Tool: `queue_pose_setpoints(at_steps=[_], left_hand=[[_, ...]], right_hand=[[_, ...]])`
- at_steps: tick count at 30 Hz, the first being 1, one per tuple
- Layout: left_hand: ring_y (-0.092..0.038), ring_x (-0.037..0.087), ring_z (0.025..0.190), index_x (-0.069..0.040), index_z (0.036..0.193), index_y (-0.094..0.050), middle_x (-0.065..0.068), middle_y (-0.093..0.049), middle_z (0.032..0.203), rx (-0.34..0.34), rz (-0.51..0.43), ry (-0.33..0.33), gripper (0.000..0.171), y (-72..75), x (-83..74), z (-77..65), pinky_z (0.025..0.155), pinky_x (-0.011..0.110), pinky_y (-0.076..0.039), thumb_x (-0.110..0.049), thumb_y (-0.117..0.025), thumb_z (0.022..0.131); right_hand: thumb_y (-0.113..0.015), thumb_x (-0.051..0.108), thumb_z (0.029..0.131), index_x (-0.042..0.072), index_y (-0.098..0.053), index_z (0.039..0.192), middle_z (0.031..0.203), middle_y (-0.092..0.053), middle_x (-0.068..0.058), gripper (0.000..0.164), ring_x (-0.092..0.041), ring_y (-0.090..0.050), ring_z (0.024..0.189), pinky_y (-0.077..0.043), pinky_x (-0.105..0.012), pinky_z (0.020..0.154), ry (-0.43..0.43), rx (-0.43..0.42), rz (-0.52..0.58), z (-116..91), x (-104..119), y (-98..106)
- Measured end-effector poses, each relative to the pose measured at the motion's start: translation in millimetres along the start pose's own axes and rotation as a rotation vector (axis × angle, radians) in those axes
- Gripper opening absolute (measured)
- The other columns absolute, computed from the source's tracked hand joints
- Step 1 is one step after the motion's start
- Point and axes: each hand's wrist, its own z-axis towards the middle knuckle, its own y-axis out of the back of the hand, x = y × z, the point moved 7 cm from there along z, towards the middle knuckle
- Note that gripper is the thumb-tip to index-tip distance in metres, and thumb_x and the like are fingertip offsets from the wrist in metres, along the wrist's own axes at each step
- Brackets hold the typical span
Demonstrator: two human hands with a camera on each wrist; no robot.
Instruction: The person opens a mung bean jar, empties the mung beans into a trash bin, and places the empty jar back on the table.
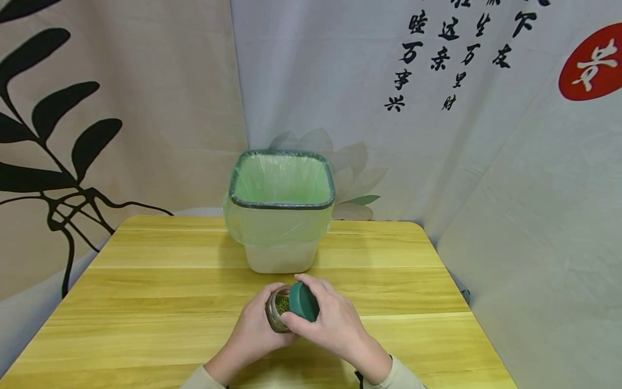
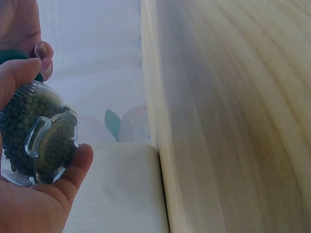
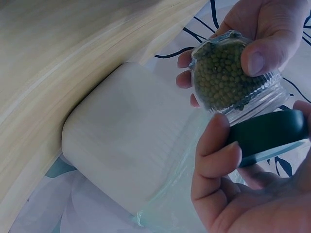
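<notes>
A small clear glass jar of green beans, which look like mung beans, is gripped in my left hand. Thumb and fingers wrap around its sides. My right hand pinches a dark green round lid by its edge. In the head view the lid stands tilted at the right side of the jar's mouth, and the beans show through the uncovered part. The right wrist view has the lid right beside the ribbed neck; whether they touch, I cannot tell. Moulded glass relief shows on the jar in the left wrist view.
Just beyond my hands, a whitish bin with a pale green liner bag and a dark rim stands on the wooden table. Behind the table hangs a printed cloth with leaves and writing.
</notes>
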Motion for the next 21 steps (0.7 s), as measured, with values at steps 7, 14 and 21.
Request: queue_pose_setpoints(at_steps=[7,14,21], left_hand=[[-0.07,0.017,0.113,-0.019,0.14,-0.06,-0.002,-0.072,0.128,-0.021,-0.004,0.009,0.089,1.9,1.1,-1.1,0.093,0.033,-0.061,-0.027,-0.103,0.063],[-0.07,0.015,0.111,-0.02,0.141,-0.059,-0.004,-0.072,0.127,-0.024,-0.029,0.041,0.088,5.7,5.8,-2.7,0.092,0.032,-0.061,-0.026,-0.102,0.065],[-0.07,0.014,0.11,-0.022,0.142,-0.058,-0.005,-0.073,0.124,-0.055,-0.012,0.043,0.09,11.8,11.2,-5.4,0.093,0.035,-0.061,-0.031,-0.103,0.064]], right_hand=[[-0.076,0.063,0.09,0.034,-0.058,0.149,0.142,-0.068,0.0,0.069,-0.016,-0.07,0.107,-0.055,-0.027,0.075,-0.015,0.011,0.013,0,-1,0],[-0.076,0.064,0.089,0.034,-0.057,0.15,0.138,-0.069,-0.002,0.07,-0.014,-0.068,0.099,-0.052,-0.025,0.07,-0.027,0.02,0.026,-1,-4,1],[-0.075,0.066,0.09,0.036,-0.055,0.152,0.14,-0.068,-0.002,0.072,-0.014,-0.068,0.099,-0.052,-0.025,0.07,-0.046,0.021,0.032,-2,-10,2]])
